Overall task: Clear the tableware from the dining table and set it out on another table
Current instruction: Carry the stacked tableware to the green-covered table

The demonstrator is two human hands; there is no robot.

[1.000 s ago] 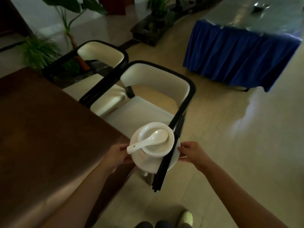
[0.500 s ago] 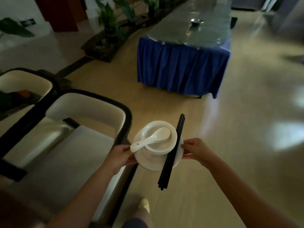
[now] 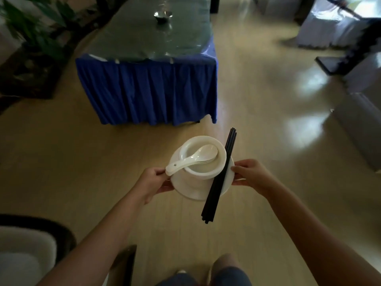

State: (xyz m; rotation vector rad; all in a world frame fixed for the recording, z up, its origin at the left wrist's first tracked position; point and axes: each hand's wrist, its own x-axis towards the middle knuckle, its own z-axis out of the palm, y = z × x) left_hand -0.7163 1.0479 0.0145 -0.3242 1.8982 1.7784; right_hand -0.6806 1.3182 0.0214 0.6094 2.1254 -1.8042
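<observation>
I carry a white plate (image 3: 191, 189) in the air over the floor, gripped at its left rim by my left hand (image 3: 153, 181) and at its right rim by my right hand (image 3: 250, 175). A white bowl (image 3: 203, 169) stands on the plate, and white spoons (image 3: 192, 159) lie in it with their handles sticking out to the left. Black chopsticks (image 3: 219, 176) lie slanted across the plate's right side, beside the bowl. Straight ahead stands a long table with a blue skirt (image 3: 148, 89) and a glossy top.
A small metal bowl (image 3: 162, 16) sits far back on the blue table. Potted plants (image 3: 35, 36) line the floor left of it. A cream chair with a dark frame (image 3: 26, 250) is at the lower left. White-covered furniture (image 3: 329, 23) and a dark stand (image 3: 350, 56) are at the upper right.
The view has swung right, away from the brown dining table and chairs, onto the blue-skirted table, which is nearer. Both hands still hold the plate stack the same way.
</observation>
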